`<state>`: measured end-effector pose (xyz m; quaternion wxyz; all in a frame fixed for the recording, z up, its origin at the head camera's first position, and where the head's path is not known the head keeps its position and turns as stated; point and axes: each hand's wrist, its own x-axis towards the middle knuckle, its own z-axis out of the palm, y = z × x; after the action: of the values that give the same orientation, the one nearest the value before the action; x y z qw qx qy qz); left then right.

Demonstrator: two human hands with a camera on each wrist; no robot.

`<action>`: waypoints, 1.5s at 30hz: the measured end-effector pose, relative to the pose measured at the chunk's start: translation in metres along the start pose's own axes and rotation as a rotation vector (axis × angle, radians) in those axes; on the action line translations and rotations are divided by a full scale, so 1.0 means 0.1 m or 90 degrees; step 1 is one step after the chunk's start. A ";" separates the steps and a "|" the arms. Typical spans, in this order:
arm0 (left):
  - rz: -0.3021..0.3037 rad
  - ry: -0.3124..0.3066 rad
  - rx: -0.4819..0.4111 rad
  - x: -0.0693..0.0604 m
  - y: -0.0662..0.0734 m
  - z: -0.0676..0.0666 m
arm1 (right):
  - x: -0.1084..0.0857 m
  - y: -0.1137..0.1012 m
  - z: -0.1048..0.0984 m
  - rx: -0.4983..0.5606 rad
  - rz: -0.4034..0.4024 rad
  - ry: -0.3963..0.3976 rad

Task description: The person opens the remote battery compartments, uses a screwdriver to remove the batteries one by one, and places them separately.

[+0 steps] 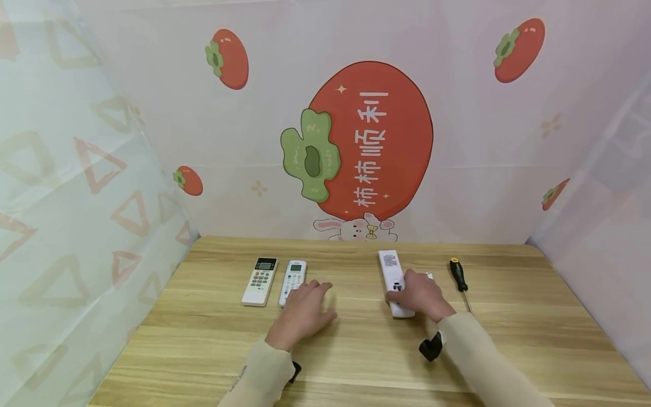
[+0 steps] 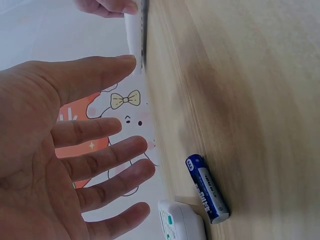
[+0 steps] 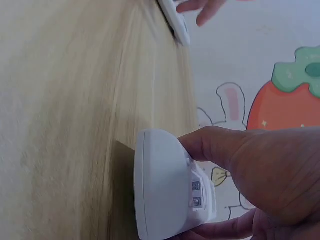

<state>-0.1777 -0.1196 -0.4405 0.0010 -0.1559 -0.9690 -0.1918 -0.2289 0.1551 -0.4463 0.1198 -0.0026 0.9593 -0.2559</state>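
A white remote control (image 1: 390,270) lies face down on the table, and my right hand (image 1: 424,293) grips it by its sides near the lower end. In the right wrist view its battery compartment (image 3: 196,194) is uncovered, with metal contacts showing. My left hand (image 1: 305,312) hovers over the table with fingers spread and holds nothing. Near it lies a second white remote control (image 1: 293,277), its lower part hidden by the hand in the head view. A blue AAA battery (image 2: 207,190) rests beside that remote in the left wrist view; the left hand hides it from the head view.
At the left is another remote control (image 1: 259,287) with a dark top end. On the right lies a black screwdriver (image 1: 458,275) with a yellow end. A small white piece (image 1: 429,276) peeks out behind the right hand. Printed sheets (image 1: 458,169) stand around the table.
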 end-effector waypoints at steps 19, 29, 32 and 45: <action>0.007 0.008 0.022 -0.04 -0.02 0.01 | 0.20 0.09 -0.05 0.026 0.052 -0.012; 0.009 0.017 0.020 -0.06 0.00 -0.02 | 0.15 0.10 -0.05 0.012 0.038 0.014; 0.010 0.020 0.020 -0.06 -0.01 -0.03 | 0.10 0.11 -0.06 0.001 0.024 0.034; -0.035 0.056 0.028 0.00 -0.15 -0.05 | -0.25 0.12 -0.13 -0.043 -0.026 0.072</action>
<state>-0.1821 -0.1344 -0.4412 0.0416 -0.1207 -0.9759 -0.1770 -0.2070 0.1735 -0.4360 0.0601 -0.0122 0.9722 -0.2258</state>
